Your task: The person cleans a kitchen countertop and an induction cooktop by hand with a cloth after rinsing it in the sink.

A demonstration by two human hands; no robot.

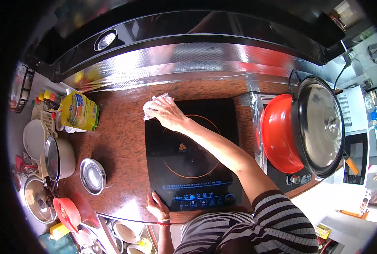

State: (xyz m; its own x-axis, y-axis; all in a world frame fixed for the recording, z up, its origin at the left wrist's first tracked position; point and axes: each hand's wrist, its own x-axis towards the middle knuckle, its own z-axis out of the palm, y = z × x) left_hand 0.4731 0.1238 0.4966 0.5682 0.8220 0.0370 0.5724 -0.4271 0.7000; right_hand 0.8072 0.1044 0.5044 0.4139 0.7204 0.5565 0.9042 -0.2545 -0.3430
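Observation:
My right hand (168,113) presses a crumpled whitish cloth or paper (150,109) at the far left corner of a black glass induction cooktop (191,165). My forearm crosses above the cooktop's orange ring. At the cooktop's near left corner, my left hand (158,207) rests by its edge with thumb and fingers apart. A white and a red band circle that wrist. Blue markings and touch controls run along the cooktop's near side. The brown patterned countertop (121,136) extends to its left.
A red pot (277,133) and a lidded black pan (322,127) stand at the right. Left are a metal bowl (93,176), a yellow pouch (80,111), a lidded pot (64,158) and a red basin (67,214). A range hood (182,25) overhangs the back.

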